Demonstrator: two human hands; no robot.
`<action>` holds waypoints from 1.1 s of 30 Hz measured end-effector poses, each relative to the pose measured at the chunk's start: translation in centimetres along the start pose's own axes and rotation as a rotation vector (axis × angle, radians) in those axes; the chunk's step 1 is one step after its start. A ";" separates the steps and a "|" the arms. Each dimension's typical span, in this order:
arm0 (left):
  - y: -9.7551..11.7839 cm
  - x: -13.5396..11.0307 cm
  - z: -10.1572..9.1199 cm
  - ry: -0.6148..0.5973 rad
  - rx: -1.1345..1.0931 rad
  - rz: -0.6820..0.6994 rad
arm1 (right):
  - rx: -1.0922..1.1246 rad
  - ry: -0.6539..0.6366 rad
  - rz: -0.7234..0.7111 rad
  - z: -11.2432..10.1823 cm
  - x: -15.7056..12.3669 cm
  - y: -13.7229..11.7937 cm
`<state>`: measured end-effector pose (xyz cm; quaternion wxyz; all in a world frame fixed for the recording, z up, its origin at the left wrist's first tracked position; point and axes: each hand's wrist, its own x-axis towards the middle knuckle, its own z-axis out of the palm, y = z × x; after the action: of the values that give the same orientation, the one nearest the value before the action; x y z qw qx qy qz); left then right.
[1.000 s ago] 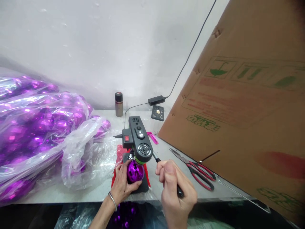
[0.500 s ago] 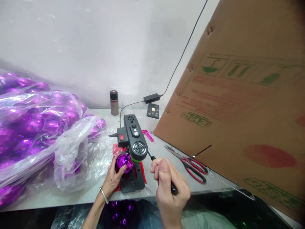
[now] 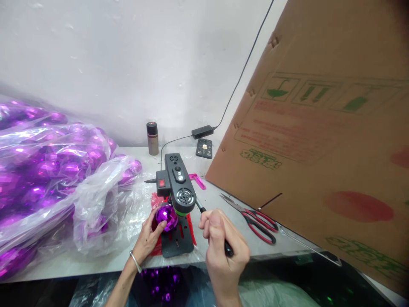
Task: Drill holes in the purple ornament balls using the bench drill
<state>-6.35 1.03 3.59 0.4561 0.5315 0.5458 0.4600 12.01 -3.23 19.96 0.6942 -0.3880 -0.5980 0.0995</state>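
My left hand (image 3: pixel 147 239) grips a shiny purple faceted ball (image 3: pixel 166 215), holding it just left of the head of a small black bench press (image 3: pixel 177 187) with a red switch. The ball is off the press's black base plate (image 3: pixel 177 244). My right hand (image 3: pixel 220 247) is closed round the press's black lever handle (image 3: pixel 204 213), which sticks out to the right of the machine. A thin bracelet is on my left wrist.
Clear plastic bags of purple balls (image 3: pixel 47 170) fill the left of the white table (image 3: pixel 96 260). Red-handled scissors (image 3: pixel 255 217) lie right of the press. A large cardboard sheet (image 3: pixel 319 128) leans at the right. A small can (image 3: pixel 152 138), a power adapter (image 3: pixel 202 131) and a pink clip (image 3: pixel 197 181) sit behind.
My left hand has pulled the purple ball out from under the press head, leftward and off the base plate. My right hand has stayed on the lever, which has come up a little.
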 end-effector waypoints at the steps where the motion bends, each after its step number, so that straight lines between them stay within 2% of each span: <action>1: -0.1 -0.2 0.1 0.009 0.026 0.007 | 0.000 -0.002 -0.001 0.0 0.0 0.0; 5: -0.7 -1.1 1.1 0.065 0.135 0.052 | 0.010 -0.008 -0.003 -0.1 -0.1 0.2; 9: -0.5 -1.7 2.1 0.065 0.180 0.109 | 0.019 -0.006 0.005 -0.1 -0.2 0.2; 15: -0.1 -2.3 2.1 0.033 0.225 0.118 | 0.025 -0.015 0.009 -0.2 -0.1 0.0; 19: -0.3 -2.2 2.2 0.065 0.264 0.148 | 0.035 -0.015 0.010 -0.2 -0.2 0.0; 26: -0.5 -1.8 4.3 0.149 0.352 0.280 | 0.034 -0.029 0.012 -0.2 -0.2 0.2; 33: -1.1 -1.9 5.0 0.101 0.176 0.146 | 0.034 -0.023 0.007 -0.3 -0.2 0.2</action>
<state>-1.54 -0.81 1.72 0.3448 0.5839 0.5661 0.4687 12.31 -3.35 19.64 0.6934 -0.3773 -0.6027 0.1167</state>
